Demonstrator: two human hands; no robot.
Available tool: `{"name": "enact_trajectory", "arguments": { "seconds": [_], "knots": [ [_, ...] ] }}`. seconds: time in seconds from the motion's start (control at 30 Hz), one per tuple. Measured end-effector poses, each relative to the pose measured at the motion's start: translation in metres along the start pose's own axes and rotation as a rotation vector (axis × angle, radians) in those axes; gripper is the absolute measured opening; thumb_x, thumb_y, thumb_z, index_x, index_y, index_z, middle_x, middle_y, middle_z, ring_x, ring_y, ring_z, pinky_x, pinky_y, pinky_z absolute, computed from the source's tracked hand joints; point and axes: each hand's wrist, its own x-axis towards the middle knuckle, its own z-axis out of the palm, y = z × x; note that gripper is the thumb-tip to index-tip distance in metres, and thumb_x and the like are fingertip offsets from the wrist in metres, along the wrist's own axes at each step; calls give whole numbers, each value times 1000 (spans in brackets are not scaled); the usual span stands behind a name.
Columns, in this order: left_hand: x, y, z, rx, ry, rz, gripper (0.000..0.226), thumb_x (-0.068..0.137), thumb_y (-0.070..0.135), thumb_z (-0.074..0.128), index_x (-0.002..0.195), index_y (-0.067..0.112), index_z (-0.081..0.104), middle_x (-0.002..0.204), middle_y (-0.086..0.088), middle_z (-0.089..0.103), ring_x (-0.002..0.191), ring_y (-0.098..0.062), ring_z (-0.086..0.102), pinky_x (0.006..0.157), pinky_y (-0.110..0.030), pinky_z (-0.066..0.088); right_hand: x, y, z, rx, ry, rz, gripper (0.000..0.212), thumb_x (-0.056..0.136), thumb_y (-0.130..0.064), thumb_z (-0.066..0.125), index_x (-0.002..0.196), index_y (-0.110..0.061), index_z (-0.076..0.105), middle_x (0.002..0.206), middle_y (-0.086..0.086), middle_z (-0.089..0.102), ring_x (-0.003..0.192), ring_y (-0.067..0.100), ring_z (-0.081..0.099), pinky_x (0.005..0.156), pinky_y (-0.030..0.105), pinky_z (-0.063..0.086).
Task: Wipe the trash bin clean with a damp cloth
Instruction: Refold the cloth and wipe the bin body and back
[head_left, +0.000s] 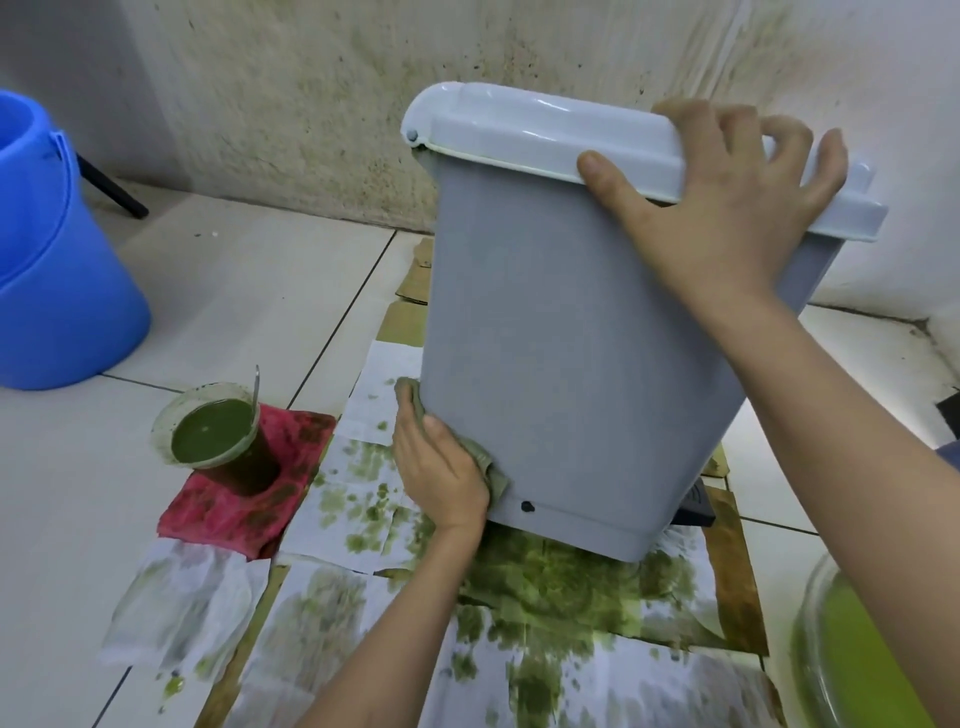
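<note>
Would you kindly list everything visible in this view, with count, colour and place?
Pedal bin: one, grey, tilted, centre.
Bin lid: one, pale blue-white, closed.
Cloth: one, grey-green, against the bin's lower left edge.
Cup: one, clear, holding dark green liquid and a metal utensil, on the red rag.
Red rag: one, stained, left of the bin.
Paper towels: several, white with green stains, on the floor.
Bucket: one, blue, far left.
Bowl: one, clear, yellow-green contents, lower right.
Left hand: presses the cloth on the bin.
Right hand: grip on the lid.
</note>
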Motion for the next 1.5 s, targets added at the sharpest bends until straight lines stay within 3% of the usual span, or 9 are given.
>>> {"name": "enact_trajectory", "arguments": {
  "seconds": [0.17,0.37,0.53,0.7,0.93,1.13,1.2,1.4,1.5],
  "knots": [
    [26,55,28,80,-7,380,48,99,24,28,142,5,35,148,-15,37,138,-29,31,116,-40,22,2,0,3,14,-1,17,70,77,-80,34,126,-33,51,131,-3,52,131,28,34,113,48,5],
    [59,95,23,-53,63,95,58,97,40,20,147,12,27,148,-3,39,132,-20,41,106,-41,37,-2,-1,-2,68,31,9,66,79,-73,28,123,-32,55,126,-4,58,126,28,39,111,44,6],
    [64,144,47,207,73,453,56,99,31,29,146,1,23,150,-19,30,140,-35,28,113,-47,25,1,-1,-3,97,33,19,66,79,-69,25,123,-32,56,128,-6,57,126,28,38,110,42,6],
    [62,74,25,464,-180,1332,67,93,35,40,151,20,11,151,-8,27,145,-29,13,116,-47,18,0,-1,-3,114,57,2,62,82,-65,25,122,-32,58,125,-7,59,124,27,41,108,37,7],
    [48,117,46,261,-29,754,63,91,38,40,146,15,21,153,-9,23,145,-30,11,117,-49,11,8,6,-6,140,-58,-17,53,83,-58,31,128,-38,52,132,-13,52,127,22,35,104,29,3],
    [24,12,15,666,-527,1791,56,97,41,26,150,22,18,159,-7,2,147,-27,2,118,-47,-2,16,16,-10,194,-173,-65,50,86,-53,34,132,-39,46,137,-14,48,129,24,32,108,33,4],
    [47,-1,0,682,-560,1965,56,99,40,17,151,22,9,159,-5,-6,147,-26,-1,118,-46,-5,11,16,-12,193,-138,-92,50,86,-52,35,133,-38,46,137,-14,48,128,24,33,107,32,5],
    [58,80,26,496,-168,1225,57,96,40,28,150,26,15,159,1,6,146,-29,5,115,-50,9,13,15,-13,169,-181,-70,42,94,-48,41,135,-40,43,140,-16,43,131,22,30,110,34,4],
    [24,101,53,420,-161,1206,56,94,40,42,145,19,32,151,-6,26,140,-38,21,114,-55,15,16,16,-11,173,-192,-67,42,94,-48,40,135,-40,43,141,-16,42,132,21,29,111,35,5]
  ]
}}
